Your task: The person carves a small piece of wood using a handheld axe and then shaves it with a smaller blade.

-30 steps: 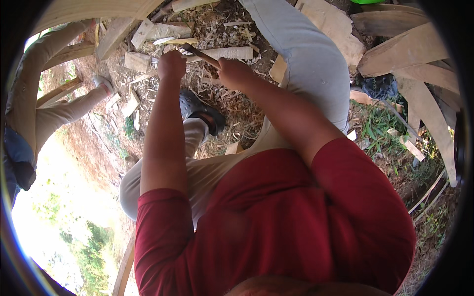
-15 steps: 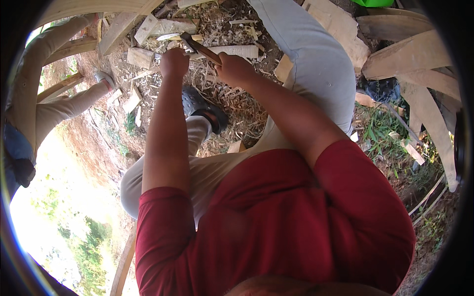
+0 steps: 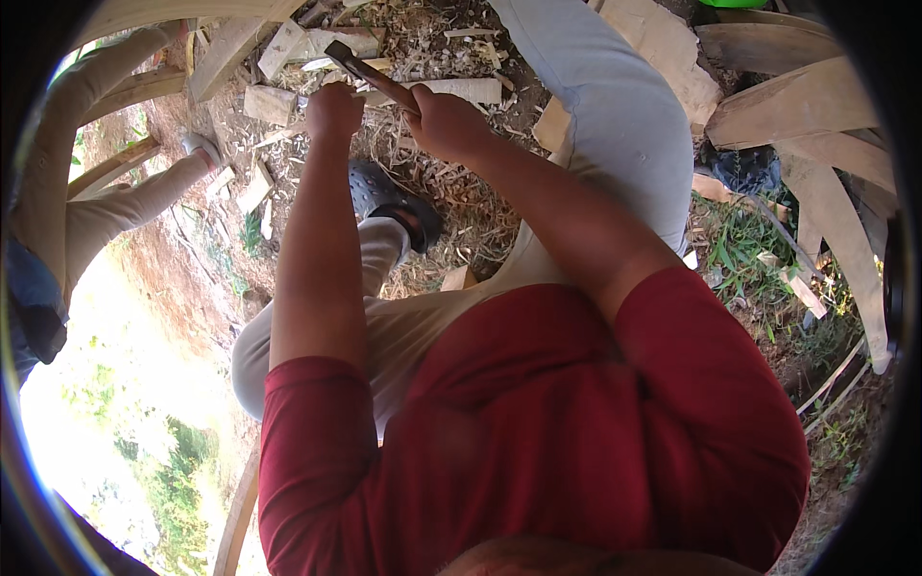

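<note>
My right hand (image 3: 448, 123) is closed round the wooden handle of a hammer (image 3: 382, 83). Its dark head points up and to the left, just beyond my left hand (image 3: 334, 111). That left hand is a closed fist, and whatever sits inside its fingers is hidden from above. Close to both hands, a pale strip of wood (image 3: 461, 90) stretches to the right over wood shavings. Short offcuts, among them a wooden block (image 3: 270, 105), lie to the left of my left fist.
My shoe (image 3: 384, 204) rests among shavings below my hands. Another person's leg (image 3: 144, 204) is at the left. Curved planks (image 3: 795, 104) are stacked at the right, near a broad board (image 3: 663, 60). Grass (image 3: 735, 250) grows below the planks.
The hammer head has lifted up and to the left, away from beside my left fist. My right hand has shifted slightly the same way; my left stays nearly in place.
</note>
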The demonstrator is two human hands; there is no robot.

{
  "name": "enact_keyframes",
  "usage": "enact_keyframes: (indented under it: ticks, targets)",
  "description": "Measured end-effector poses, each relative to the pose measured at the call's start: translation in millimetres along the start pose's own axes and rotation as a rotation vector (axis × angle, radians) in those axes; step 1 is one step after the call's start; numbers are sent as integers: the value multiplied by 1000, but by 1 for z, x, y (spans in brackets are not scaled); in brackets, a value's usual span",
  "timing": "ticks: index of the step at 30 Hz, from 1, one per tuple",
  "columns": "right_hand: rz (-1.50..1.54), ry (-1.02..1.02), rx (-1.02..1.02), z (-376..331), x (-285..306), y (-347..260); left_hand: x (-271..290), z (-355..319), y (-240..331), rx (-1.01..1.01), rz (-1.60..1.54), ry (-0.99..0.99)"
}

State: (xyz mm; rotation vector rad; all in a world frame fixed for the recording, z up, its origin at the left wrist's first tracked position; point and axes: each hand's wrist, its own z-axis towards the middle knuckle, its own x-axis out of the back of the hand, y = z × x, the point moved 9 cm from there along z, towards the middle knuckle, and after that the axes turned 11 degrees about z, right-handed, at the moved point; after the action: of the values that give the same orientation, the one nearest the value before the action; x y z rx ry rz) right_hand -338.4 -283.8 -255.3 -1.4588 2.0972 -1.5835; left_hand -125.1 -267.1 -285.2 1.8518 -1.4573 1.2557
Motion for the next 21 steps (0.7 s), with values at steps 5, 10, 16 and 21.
enact_keyframes:
  ticks: [5, 10, 16, 21]
  targets:
    - [-67, 25, 29, 7, -16, 40, -2, 9, 6, -26, 9, 10]
    - [-8, 3, 13, 0, -4, 6, -8, 18, -5, -49, 53, 38]
    - [-76, 36, 26, 1, -11, 29, 0, 13, 10, -50, 75, -27]
    - [-39, 23, 40, -3, -9, 11, -7, 15, -5, -24, 1, 26]
